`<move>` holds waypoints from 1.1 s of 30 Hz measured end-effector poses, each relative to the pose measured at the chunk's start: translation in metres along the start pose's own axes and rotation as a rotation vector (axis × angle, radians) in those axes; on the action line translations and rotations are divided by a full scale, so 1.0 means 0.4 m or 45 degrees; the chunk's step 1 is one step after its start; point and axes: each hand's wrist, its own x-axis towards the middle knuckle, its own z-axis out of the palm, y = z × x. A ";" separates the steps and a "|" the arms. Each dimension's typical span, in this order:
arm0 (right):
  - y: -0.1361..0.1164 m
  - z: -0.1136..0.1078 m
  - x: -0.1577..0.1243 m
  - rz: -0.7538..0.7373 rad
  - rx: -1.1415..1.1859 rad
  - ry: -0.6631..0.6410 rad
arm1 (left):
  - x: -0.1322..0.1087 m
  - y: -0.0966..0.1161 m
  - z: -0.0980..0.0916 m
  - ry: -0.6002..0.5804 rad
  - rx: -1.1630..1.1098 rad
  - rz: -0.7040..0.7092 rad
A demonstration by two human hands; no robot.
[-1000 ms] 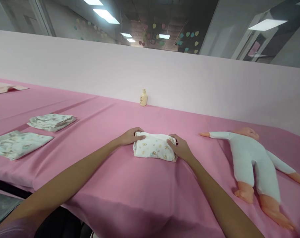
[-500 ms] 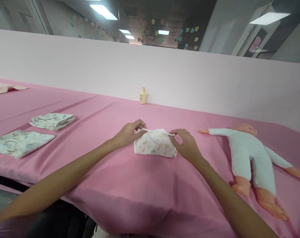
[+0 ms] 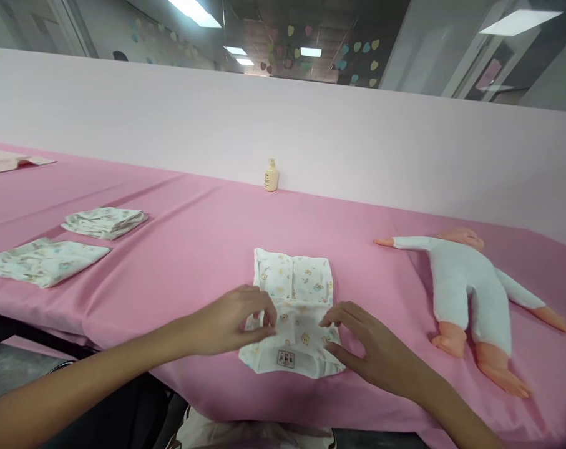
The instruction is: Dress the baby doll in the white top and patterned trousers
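Note:
A small white baby garment with a printed pattern lies partly unfolded on the pink table cover in front of me. Its near edge curves like a neckline, with a dark printed label inside. Over its left side hovers my left hand, fingers bent and thumb apart, holding nothing. My right hand is at the garment's right edge with thumb and fingers parted. Whether its fingertips touch the fabric, I cannot tell.
A doll in white clothing lies on the right. Two folded printed cloths, one farther back and one nearer, lie to the left. A pump bottle stands against the white wall. Pink fabric covers the table.
Both hands had pinched the top edge of the folded garment. They have let go and come nearer to me, and the garment is folded open toward me, showing its label.

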 end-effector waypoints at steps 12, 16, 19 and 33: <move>-0.053 0.132 0.012 -0.106 -0.139 0.076 | -0.018 -0.078 0.026 0.037 0.249 -0.014; -0.064 0.182 -0.040 -0.114 -0.220 0.102 | -0.011 -0.077 0.018 0.014 0.292 -0.004; -0.056 0.194 -0.055 -0.117 -0.273 0.109 | 0.012 -0.072 0.003 -0.004 0.271 0.094; -0.288 0.553 -0.078 0.660 1.470 0.571 | 0.508 0.092 0.114 -1.028 0.244 0.837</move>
